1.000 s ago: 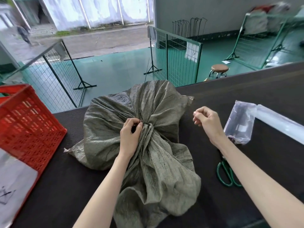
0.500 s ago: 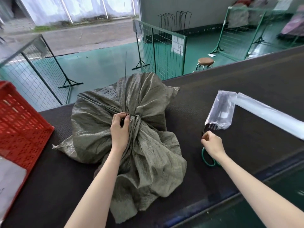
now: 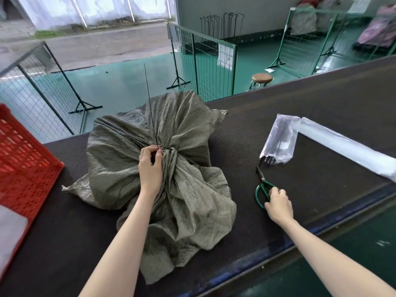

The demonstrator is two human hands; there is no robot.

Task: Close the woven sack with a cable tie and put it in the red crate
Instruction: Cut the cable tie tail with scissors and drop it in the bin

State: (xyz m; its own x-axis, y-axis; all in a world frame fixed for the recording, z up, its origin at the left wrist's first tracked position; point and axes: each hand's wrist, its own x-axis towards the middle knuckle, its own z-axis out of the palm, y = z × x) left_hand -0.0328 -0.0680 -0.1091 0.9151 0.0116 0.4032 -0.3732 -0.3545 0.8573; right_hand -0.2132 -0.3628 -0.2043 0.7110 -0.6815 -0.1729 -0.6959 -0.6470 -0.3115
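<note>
— Where is everything placed relative to the sack (image 3: pixel 171 172)?
— The crate (image 3: pixel 25 166) is set to its left; the scissors (image 3: pixel 263 185) are laid to its right; the plastic sleeve (image 3: pixel 321 144) is found beyond those; a stool (image 3: pixel 261 78) is seen behind it.

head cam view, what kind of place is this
Probably a warehouse or sorting hall open to a road: a long dark work table, a green painted floor with freestanding mesh barriers, and a red crate beside the woven sack.
</note>
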